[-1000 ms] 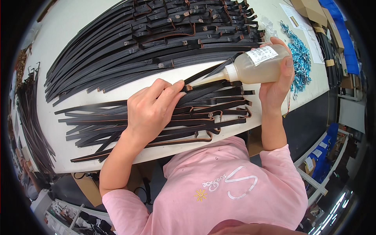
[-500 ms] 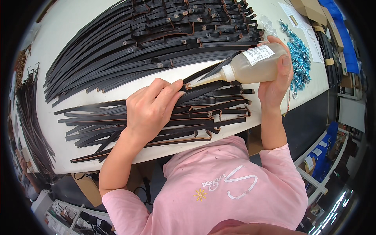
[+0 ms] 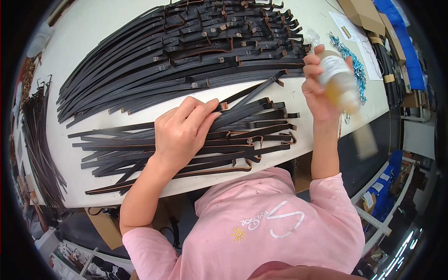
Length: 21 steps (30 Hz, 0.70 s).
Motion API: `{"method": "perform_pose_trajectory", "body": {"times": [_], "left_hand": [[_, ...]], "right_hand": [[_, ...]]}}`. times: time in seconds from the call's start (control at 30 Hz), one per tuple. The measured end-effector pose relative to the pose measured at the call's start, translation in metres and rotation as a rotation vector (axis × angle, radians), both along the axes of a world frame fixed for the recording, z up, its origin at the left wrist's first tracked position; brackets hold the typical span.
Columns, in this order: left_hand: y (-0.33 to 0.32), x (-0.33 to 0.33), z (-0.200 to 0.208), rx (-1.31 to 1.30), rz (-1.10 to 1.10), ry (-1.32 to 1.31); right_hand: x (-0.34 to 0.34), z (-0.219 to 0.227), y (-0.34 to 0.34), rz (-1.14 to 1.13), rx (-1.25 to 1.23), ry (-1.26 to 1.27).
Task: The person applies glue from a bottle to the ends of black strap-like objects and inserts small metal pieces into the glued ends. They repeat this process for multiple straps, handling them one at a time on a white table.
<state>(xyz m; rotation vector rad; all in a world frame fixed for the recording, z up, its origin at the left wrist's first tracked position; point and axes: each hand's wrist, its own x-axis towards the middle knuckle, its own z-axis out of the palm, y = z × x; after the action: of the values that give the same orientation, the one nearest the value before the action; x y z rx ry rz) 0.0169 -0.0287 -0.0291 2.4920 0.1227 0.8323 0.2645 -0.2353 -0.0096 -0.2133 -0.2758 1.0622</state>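
Note:
My left hand pinches a black leather strap near its brown-edged end, over a small pile of similar straps at the table's near side. In my right hand is a squeeze bottle with a white label and amber liquid, fingers wrapped round it. The bottle is tilted, its white cap and long nozzle pointing down past the table's right edge; motion blurs it. Nozzle and strap are well apart.
A broad layer of black straps covers the far part of the white table. Blue and silver metal clasps lie at the right beside paper sheets and cardboard boxes. More thin straps hang at the far left.
My right hand has pulled the bottle away from the strap end and swung its nozzle from pointing left to pointing down and right. My left hand keeps its pinch on the strap.

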Motion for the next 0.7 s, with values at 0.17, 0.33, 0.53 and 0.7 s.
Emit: {"method": "perform_pose_trajectory", "body": {"times": [0.17, 0.33, 0.53, 0.7], "left_hand": [[0.002, -0.004, 0.006, -0.02, 0.006, 0.061], [0.021, -0.013, 0.031, -0.325, -0.04, 0.337], [0.043, -0.02, 0.039, -0.477, -0.059, 0.316], [0.039, -0.019, 0.04, -0.563, -0.144, 0.452]], "right_hand": [[-0.018, 0.027, 0.017, -0.591, -0.55, -0.369], [-0.042, 0.025, 0.028, -0.655, -0.574, -0.66], [-0.04, 0.01, 0.028, -0.478, -0.529, -0.468], [-0.042, 0.009, 0.027, -0.487, -0.494, -0.423]]}}
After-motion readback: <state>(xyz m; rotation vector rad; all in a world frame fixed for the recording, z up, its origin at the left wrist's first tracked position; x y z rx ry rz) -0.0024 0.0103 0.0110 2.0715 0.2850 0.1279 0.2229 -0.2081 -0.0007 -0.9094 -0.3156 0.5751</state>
